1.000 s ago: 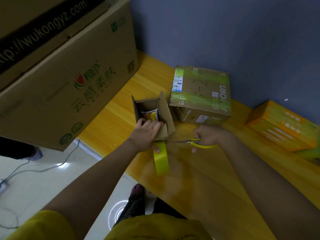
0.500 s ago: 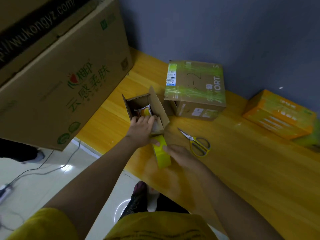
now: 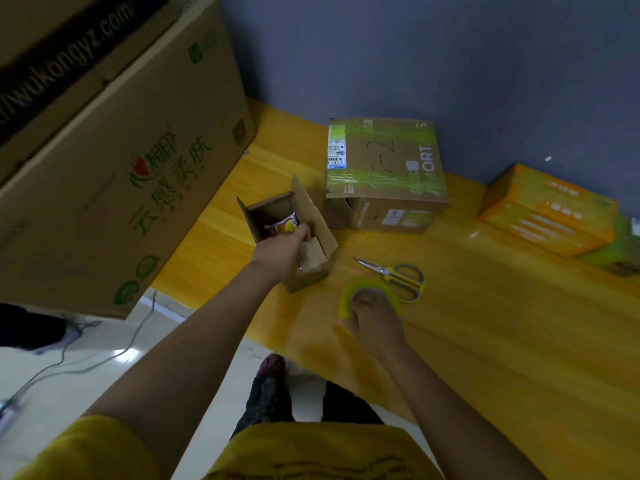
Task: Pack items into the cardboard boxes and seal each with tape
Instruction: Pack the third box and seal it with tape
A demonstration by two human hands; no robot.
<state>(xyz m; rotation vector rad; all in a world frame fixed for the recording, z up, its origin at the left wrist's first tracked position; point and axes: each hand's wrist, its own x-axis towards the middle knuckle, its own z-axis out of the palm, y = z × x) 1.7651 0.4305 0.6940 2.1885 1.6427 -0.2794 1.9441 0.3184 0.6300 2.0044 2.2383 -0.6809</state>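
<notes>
Head view: person stood at the yellow wooden tabletop (image 3: 485,341), both hands busy, one box mid-packing.
Left hand (image 3: 282,252): reached over the near rim of the small open brown cardboard box (image 3: 313,237), fingers curled down inside against the contents; likely steadying the box or pushing the load in. Exact finger contact was hidden, so I cannot tell if it pinched anything.
Right hand (image 3: 375,318): fingers curled through and around the yellow-green roll of packing tape (image 3: 349,289), gripping it just above or on the tabletop; motion blur made the hold hard to read. Judged: tape kept at hand for the seal.
Small box contents: one orange-and-white printed packet (image 3: 285,226) stood at the far end, something pale and crinkly near the fingers. Flaps were upright, not taped.
Yellow-handled steel scissors (image 3: 398,275): lay closed on the table just beside the tape roll, blades pointing toward the small box; placed within reach for cutting.
Larger closed brown cardboard box with green tape bands (image 3: 384,168): sat behind the small box, against the blue-grey wall; looked sealed.
Orange printed carton (image 3: 543,209): lay at far right, well apart, closed.
Huge brown printed carton (image 3: 114,161): at left, contents unseen.
</notes>
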